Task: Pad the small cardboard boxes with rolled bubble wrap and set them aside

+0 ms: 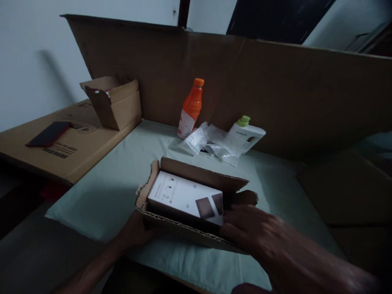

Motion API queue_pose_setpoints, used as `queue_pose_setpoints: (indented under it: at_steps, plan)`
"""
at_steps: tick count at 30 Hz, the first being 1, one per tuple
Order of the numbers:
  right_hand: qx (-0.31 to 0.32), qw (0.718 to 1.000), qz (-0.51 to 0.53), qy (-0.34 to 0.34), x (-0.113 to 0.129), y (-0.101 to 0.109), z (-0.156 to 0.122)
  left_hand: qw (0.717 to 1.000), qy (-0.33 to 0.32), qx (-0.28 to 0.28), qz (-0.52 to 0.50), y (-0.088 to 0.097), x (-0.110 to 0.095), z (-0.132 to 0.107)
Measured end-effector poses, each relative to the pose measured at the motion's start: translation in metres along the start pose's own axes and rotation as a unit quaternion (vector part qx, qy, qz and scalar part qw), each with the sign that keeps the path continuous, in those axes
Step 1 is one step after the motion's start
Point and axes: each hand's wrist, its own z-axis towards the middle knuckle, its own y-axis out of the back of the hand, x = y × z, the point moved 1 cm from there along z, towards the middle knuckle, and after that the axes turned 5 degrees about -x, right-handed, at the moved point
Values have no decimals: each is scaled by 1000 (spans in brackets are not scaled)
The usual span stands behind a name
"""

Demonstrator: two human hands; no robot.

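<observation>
An open cardboard box [192, 230] sits on the green cloth in front of me, its flaps raised. Inside it lies a white product box [183, 196], printed with small diagrams at its left end and dark brown squares at its right. My left hand [137, 230] holds the cardboard box at its near left corner, with the fingers partly hidden in shadow. My right hand [252, 228] reaches into the cardboard box from the right, its curled fingers against the right end of the white box. The thumb of that hand cannot be seen clearly.
Behind stand an orange bottle [192, 108], crumpled bubble wrap [199, 139] and a white jug with a green cap [245, 136]. On the left, a large flat carton [73, 163] bears a dark phone-like slab [50, 134] and a small open carton [119, 106]. A tall cardboard panel [275, 90] closes the back.
</observation>
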Motion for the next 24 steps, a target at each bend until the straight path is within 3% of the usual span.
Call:
queue_pose_setpoints:
  at_steps: [3,5,7,9,11,13,14,16,19,21,24]
  plan:
    - [150,988,4,40,17,3,8,999,-2,-29,17,0,11,-2]
    - [154,986,5,62,19,7,11,999,6,-39,25,0,15,-3]
    - [77,993,-6,90,13,13,6,999,24,-23,25,-1,16,-2]
    - [-68,993,-12,94,-3,17,-12,999,38,-2,19,-2,17,-2]
    - [-207,978,7,40,-26,10,-40,999,43,-11,18,-4,20,-4]
    - [-259,963,46,-64,-48,-12,-68,997,52,-42,30,-7,26,-8]
    - [-240,961,68,-123,-57,-29,-80,996,57,-57,42,-9,29,-12]
    - [-139,965,104,-198,-67,-66,-95,992,65,-83,68,-12,34,-17]
    - [-12,966,157,-203,-66,-106,-92,992,68,-82,70,-14,30,-13]
    - [-16,966,182,-182,-66,-114,-75,994,67,-69,53,-16,21,4]
    - [-56,961,222,-153,-79,-109,-40,995,45,-79,37,-26,4,44]
